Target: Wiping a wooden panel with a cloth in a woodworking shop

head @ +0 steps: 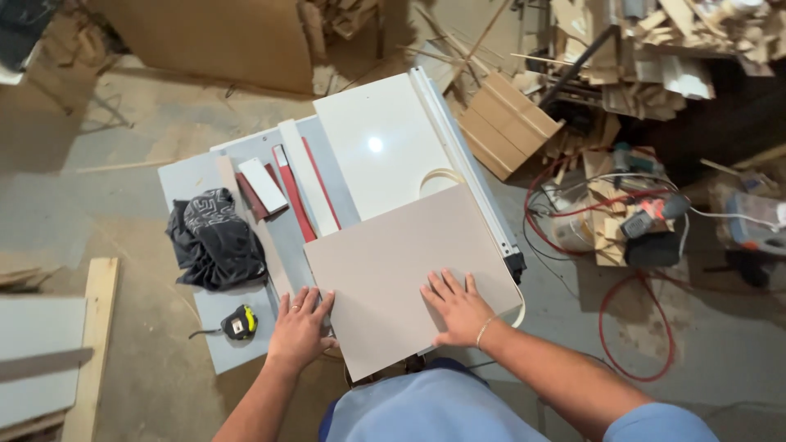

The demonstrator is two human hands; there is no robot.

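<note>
Woodworking shop: table saw (246,164), offcuts (655,49).

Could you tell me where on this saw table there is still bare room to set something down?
Free: the white panel behind the beige board, and the grey corner beyond the black cloth. Crowded: the strips in the middle, and the near-left by the tape measure and left hand.
</note>
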